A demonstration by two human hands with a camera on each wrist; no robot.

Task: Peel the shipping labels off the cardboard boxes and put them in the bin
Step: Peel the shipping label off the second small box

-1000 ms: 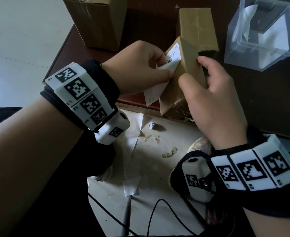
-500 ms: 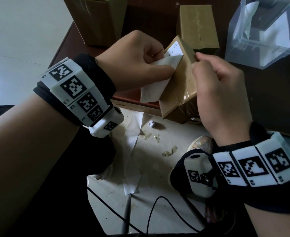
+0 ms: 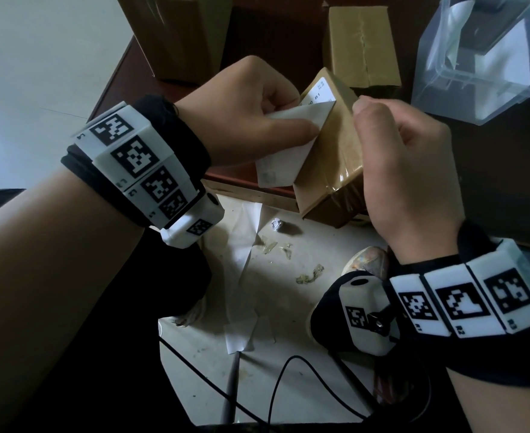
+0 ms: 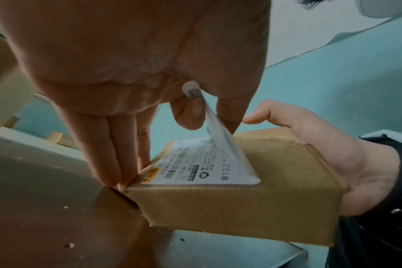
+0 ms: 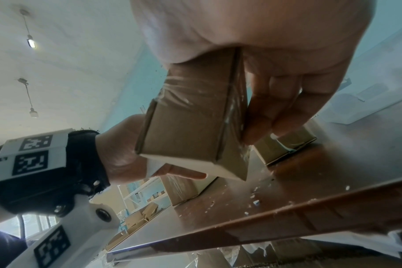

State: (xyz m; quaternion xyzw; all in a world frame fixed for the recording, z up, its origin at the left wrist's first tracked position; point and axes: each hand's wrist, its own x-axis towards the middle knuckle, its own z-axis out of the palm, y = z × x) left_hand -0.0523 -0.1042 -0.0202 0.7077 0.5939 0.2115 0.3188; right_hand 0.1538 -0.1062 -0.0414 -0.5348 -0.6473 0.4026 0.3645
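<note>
On the brown table [image 3: 492, 182] near its front edge, your right hand [image 3: 407, 179] grips the tilted box [image 3: 335, 157], long axis pointing away; your left hand [image 3: 245, 110] pinches its half-peeled label [image 3: 292, 142].

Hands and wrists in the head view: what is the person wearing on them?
Both hands, left hand and right hand, are bare. Each wrist carries a black fabric cuff under a band of white blocks printed with black square markers, and a white camera housing hangs beneath each wrist.
</note>
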